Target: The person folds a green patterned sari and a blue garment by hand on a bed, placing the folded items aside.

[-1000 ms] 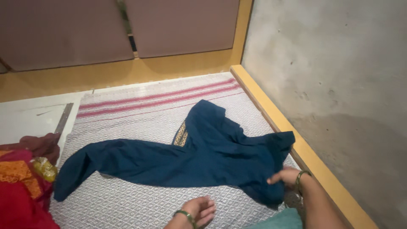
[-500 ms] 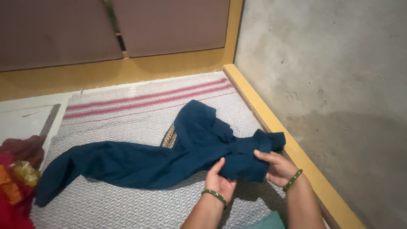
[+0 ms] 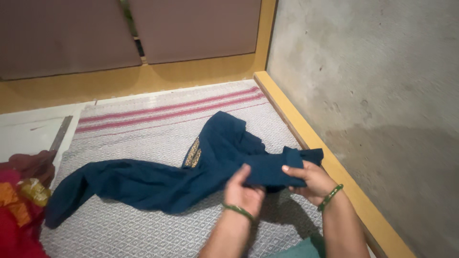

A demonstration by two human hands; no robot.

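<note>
dark blue cloth garment with a small gold embroidered patch (image 3: 191, 172) lies on the grey-and-white diamond-patterned woven mat (image 3: 143, 229), its long end trailing toward the mat's left edge and its bunched end near the right edge, beside the yellow wooden border (image 3: 306, 136) at the foot of the grey concrete wall (image 3: 373, 86).

a second ago only the right hand (image 3: 313, 179) touched the bunched end, and the left hand (image 3: 244, 193) lay on the mat near its front edge, apart from the cloth. now both hands have come up and closed on that end: the left hand's grip pinches the fold from below and the near side, the right hand's grip wraps the fold from the side toward the border. the bunched part has been gathered into a narrower, flatter band and is lifted a little off the mat, while the long end has hardly shifted. to judge from this, a fold is being formed at the right end, with the rest of the garment not yet straightened.

red and orange cloth pile (image 3: 16, 210) sits at the mat's left edge.
</note>
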